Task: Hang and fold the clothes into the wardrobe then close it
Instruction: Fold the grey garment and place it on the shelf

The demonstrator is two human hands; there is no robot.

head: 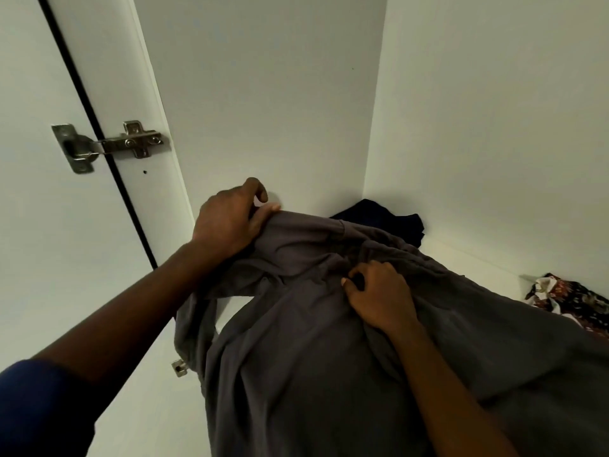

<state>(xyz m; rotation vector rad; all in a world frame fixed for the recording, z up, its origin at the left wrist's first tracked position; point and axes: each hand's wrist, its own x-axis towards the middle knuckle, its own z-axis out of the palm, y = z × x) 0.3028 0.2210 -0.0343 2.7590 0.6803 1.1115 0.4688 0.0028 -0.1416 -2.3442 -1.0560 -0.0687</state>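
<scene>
Head view, looking down into an open white wardrobe (263,94). Nearest the camera, at lower left, a blue sleeve (36,407) covers the upper part of the left arm. A large grey garment (313,374) fills the lower centre of the frame, hanging in loose folds from both hands in front of the wardrobe interior. The right hand (379,295) is curled into the middle of the cloth and grips a bunched fold; a small dark item shows between its fingers, and what it is cannot be told. The left hand (227,222), higher and further in, pinches the garment's top edge between thumb and fingers, the index finger bent clear of the fabric. A small metal fitting (179,367) sits on the left panel beside the hanging cloth. Beyond the grey garment, a dark navy garment (385,219) lies in the rear corner on the white shelf (468,258), and a patterned cloth (570,298) lies at the right edge. At upper left, a metal hinge (108,146) joins the open door (26,225) to the side panel.
</scene>
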